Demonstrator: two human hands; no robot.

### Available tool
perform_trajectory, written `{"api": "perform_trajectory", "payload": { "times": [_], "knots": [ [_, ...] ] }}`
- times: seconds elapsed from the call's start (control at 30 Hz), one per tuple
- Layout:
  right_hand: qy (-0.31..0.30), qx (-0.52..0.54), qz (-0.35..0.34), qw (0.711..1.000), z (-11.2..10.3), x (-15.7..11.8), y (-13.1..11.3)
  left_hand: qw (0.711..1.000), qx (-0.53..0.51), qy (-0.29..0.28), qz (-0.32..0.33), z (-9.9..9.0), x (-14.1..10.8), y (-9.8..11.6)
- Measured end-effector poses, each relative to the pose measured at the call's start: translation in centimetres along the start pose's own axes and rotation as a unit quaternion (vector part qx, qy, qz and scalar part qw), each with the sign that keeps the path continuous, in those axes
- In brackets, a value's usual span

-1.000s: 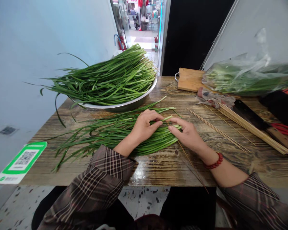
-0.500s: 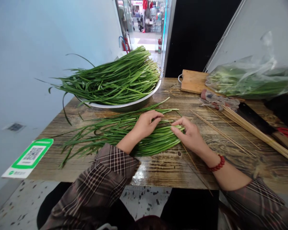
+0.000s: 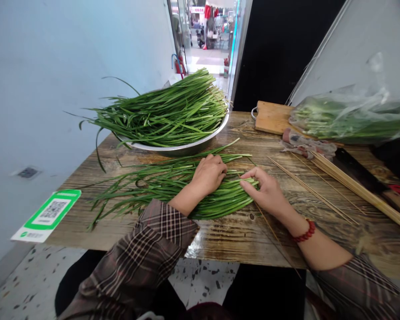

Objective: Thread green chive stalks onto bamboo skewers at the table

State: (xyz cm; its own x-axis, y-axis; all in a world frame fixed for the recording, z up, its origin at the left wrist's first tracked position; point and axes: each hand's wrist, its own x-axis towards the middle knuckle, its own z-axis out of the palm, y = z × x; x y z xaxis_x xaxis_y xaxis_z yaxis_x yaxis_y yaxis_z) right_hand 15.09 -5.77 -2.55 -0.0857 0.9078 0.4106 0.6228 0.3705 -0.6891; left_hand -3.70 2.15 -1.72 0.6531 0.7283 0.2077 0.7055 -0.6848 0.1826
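Note:
A flat row of garlic chives lies on the table, its pale cut ends toward my right hand. My left hand rests over the stems, fingers curled down into them; its fingertips are partly hidden. My right hand pinches the pale ends between thumb and forefinger. A thin bamboo skewer slants from under those ends past the table's front edge. Whether it pierces the stems I cannot tell.
Behind the row stands a metal basin heaped with more chives. To the right are loose skewers, a skewer bundle, a knife, a cutting board and a bagged bunch of greens. A QR card sits at left.
My left hand's fingers have curled down onto the chives from a raised, looser pose. My right hand keeps its pinch at the ends. The whole view has shifted slightly.

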Motion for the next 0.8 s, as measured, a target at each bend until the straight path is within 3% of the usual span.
{"api": "perform_trajectory", "payload": {
  "times": [0.3,0.47,0.6,0.8],
  "knots": [
    [0.002,0.017,0.016,1.0,0.07,0.08,0.17,1.0,0.006,-0.003,0.001,0.03,0.08,0.16],
    [0.007,0.037,0.033,0.999,0.09,0.18,0.1,0.999,-0.012,0.047,-0.002,0.06,0.02,0.08],
    [-0.002,0.047,0.064,0.997,0.03,0.33,0.16,0.991,-0.072,0.113,-0.021,0.1,0.13,-0.36],
    [-0.029,0.091,0.109,0.989,0.23,0.41,0.74,0.965,-0.226,0.121,-0.057,0.17,0.19,-0.27]
  ]
}}
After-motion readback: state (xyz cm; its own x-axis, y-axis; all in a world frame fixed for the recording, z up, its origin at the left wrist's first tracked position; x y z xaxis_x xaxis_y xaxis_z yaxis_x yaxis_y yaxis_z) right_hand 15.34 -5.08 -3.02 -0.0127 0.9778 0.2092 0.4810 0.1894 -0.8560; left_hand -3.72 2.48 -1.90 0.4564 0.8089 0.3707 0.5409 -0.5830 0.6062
